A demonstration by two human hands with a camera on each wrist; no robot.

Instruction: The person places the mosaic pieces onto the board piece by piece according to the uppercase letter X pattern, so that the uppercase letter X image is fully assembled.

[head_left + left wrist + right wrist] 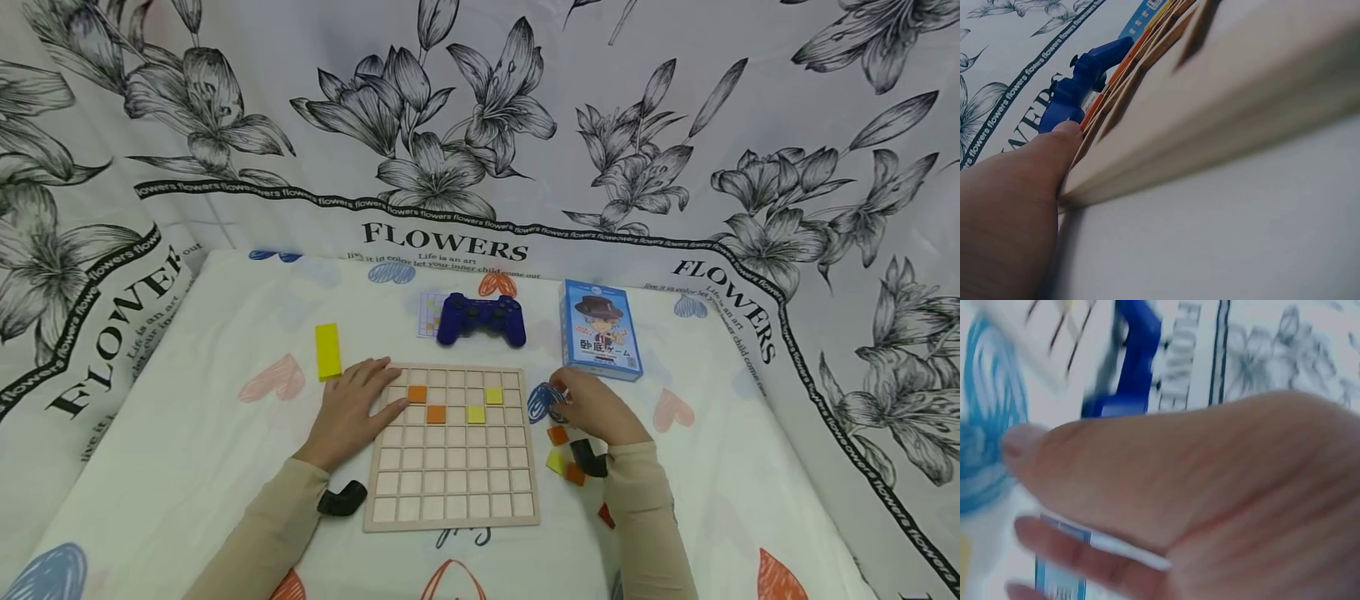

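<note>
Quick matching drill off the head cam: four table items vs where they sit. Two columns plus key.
1 game controller
2 yellow bar
3 card box
4 left hand

A far-left of the grid board, alone on the cloth
B resting on the board's left edge
C just beyond the board's far edge
D beyond the right hand

Pairs: 1-C, 2-A, 3-D, 4-B

- I see a white sheet printed with coloured hearts [187,467] covering the surface.
- On it: a square wooden grid board [450,450], a yellow rectangular block [327,351], a dark blue game controller [481,318], a blue card box [600,328].
- Small orange, yellow and black pieces [570,458] lie just right of the board.
</note>
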